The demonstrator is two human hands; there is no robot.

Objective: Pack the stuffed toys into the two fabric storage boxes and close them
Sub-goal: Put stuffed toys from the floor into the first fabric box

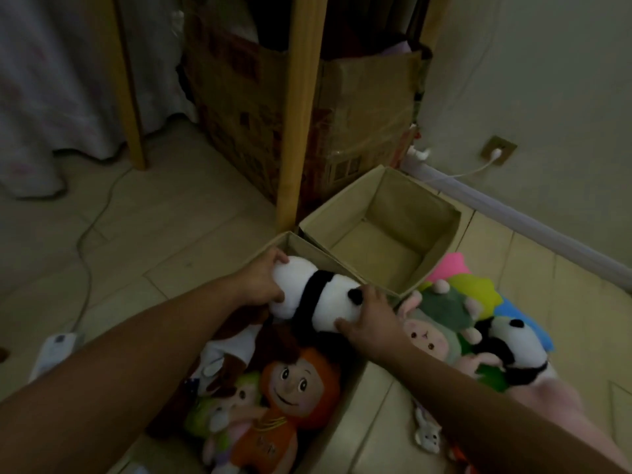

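Two beige fabric storage boxes sit corner to corner on the tiled floor [191,213]: the far box [441,248] stands open with nothing showing inside it, while the near box [345,405] is open too and already crowded with toys. Behind them rise a wooden post [301,107] and a taped cardboard carton [362,107]. Just right of the near box a loose pile of plush lies on the floor, among it a small panda [513,347], a pink rabbit [427,336] and a bright pink and yellow-green piece whose shape is hard to make out in the dim light. Inside the near box an orange-haired doll [297,381] lies face up beside a green-haired doll [232,401]. Over the far end of that box a long panda plush [318,295] is held sideways between both hands: the left hand [260,282] has its fingers wrapped round the white end, and the right hand [372,319] clasps the other end, by a black patch, fingers curled over the top and thumb underneath.
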